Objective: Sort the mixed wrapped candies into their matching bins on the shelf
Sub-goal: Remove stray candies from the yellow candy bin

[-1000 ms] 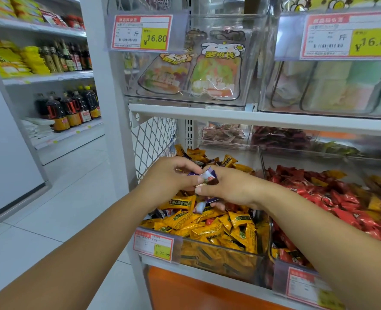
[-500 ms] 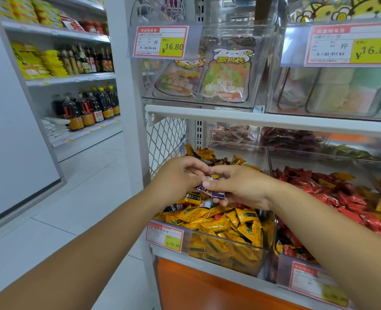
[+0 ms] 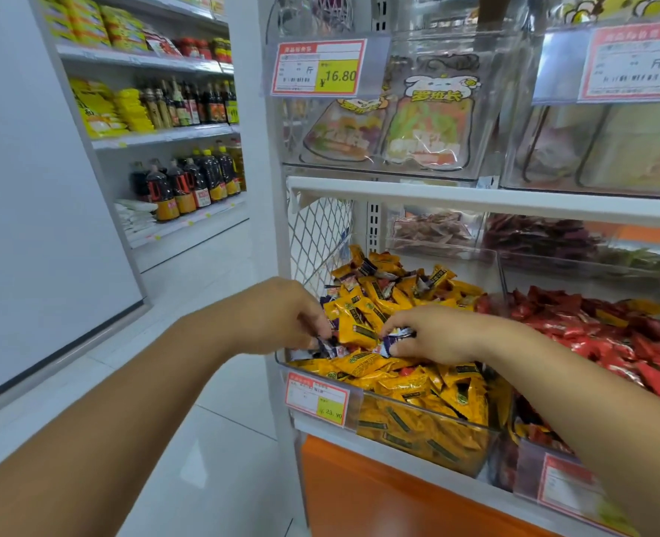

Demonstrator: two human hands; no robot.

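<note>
Both hands work in the yellow-candy bin (image 3: 429, 439) at about five o'clock in the view. The right hand (image 3: 440, 335) pinches a purple-and-white candy (image 3: 397, 336) between thumb and fingertips just above the heap, and at its nine o'clock the left hand (image 3: 278, 317) curls its fingers round purple wrappers (image 3: 323, 344) at the bin's near-left corner. Sorting looks far from finished, I judge: more purple pieces (image 3: 331, 302) poke through the yellow pile toward eleven o'clock, and yellow strays (image 3: 611, 318) lie among the red candies (image 3: 599, 346) in the bin at three o'clock.
</note>
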